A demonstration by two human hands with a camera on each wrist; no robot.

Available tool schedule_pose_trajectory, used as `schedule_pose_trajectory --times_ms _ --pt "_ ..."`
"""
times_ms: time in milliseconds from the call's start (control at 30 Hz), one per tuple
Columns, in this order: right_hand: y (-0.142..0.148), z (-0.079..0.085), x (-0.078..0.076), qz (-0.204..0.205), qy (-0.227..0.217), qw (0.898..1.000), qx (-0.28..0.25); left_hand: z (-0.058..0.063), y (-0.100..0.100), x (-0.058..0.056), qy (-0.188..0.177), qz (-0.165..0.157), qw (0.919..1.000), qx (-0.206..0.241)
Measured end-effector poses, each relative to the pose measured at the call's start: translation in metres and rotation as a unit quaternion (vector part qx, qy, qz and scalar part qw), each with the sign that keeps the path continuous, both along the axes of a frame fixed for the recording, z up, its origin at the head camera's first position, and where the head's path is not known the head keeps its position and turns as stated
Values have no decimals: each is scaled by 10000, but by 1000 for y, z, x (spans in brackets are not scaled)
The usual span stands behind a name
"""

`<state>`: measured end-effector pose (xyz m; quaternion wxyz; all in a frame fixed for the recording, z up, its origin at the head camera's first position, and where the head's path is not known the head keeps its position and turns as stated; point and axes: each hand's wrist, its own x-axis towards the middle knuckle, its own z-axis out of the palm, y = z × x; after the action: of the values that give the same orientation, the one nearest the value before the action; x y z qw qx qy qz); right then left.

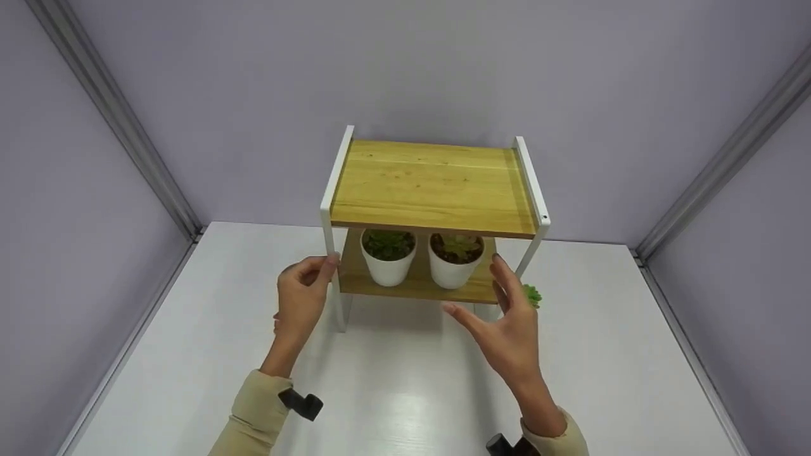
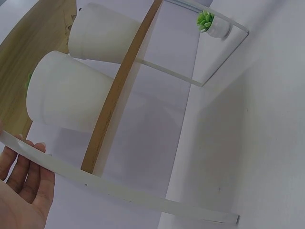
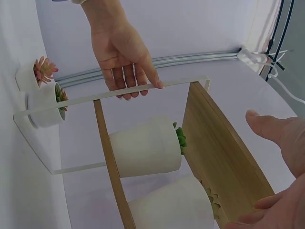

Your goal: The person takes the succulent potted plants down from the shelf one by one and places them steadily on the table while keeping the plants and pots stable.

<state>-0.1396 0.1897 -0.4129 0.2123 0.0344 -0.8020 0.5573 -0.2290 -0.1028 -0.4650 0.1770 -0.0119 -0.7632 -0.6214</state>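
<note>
A two-tier wooden shelf (image 1: 437, 183) with a white frame stands against the back wall. On its lower board sit two white pots with green succulents, the left pot (image 1: 388, 270) and the right pot (image 1: 452, 273). My left hand (image 1: 303, 294) pinches the frame's front left leg (image 2: 62, 167) between thumb and fingers. In front of the right end of the lower board, my right hand (image 1: 512, 329) has thumb and fingers spread apart, holding nothing. It is nearest to the right pot and does not appear to touch it.
A bright green succulent (image 1: 532, 296) shows beyond my right hand, by the shelf's right side. In the right wrist view, two more white pots, one with a reddish plant (image 3: 44, 70), stand past the frame. Grey walls enclose the white table (image 1: 608, 354).
</note>
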Motion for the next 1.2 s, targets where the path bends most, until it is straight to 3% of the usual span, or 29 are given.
schedule_pose_trajectory --times_ms 400,900,1200 --pt "-12 -14 -13 -439 -21 9988 -232 0 0 1 36 -1 10000 -11" --pt "-30 -29 -31 -1081 29 9941 63 -2 -1 2 68 -70 9999 74" --pt "-43 -38 -43 -1268 135 9914 -280 -1 -1 3 -10 -25 10000 27"
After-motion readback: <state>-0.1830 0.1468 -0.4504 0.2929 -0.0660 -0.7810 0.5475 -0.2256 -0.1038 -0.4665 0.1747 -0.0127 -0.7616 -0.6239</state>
